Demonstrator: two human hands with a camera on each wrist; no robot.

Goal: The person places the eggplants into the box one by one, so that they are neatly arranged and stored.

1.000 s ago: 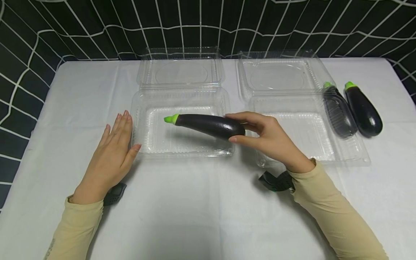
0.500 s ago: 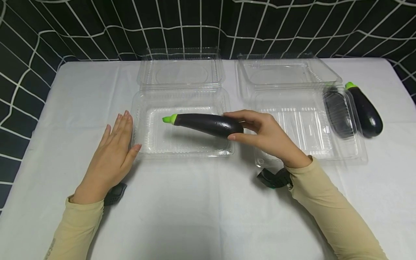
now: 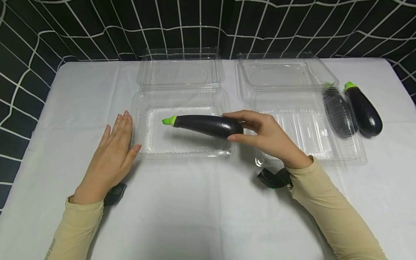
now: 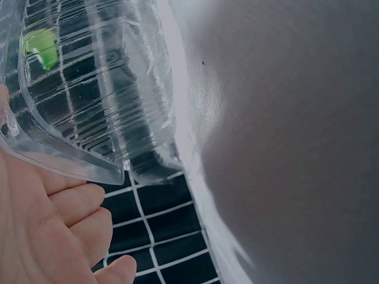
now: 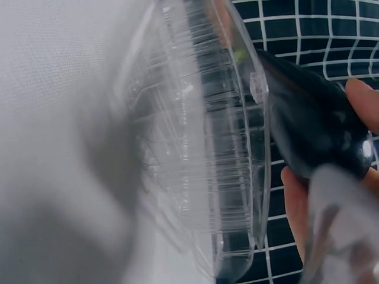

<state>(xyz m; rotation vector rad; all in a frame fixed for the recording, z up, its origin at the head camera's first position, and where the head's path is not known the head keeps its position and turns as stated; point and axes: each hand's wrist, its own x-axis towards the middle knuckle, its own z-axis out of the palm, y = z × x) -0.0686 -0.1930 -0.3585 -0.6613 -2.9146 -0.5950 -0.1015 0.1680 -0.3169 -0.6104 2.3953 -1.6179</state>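
An eggplant with a green stem lies level over the left clear plastic clamshell box, casting a shadow into it. My right hand grips its thick end between thumb and fingers. In the right wrist view, the eggplant shows above the box wall, with fingers on both sides. My left hand is extended flat along the box's left side. In the left wrist view, its fingers reach to the box rim, and the green stem shows through the plastic.
A second open clamshell box stands to the right, partly under my right forearm. One eggplant shows through its right side; another eggplant lies just beyond it. Both lids are folded back toward the dark netted backdrop.
My right hand and its eggplant have shifted slightly left. The right box's hinge has moved back and its right side has shifted. My left hand has stayed in place.
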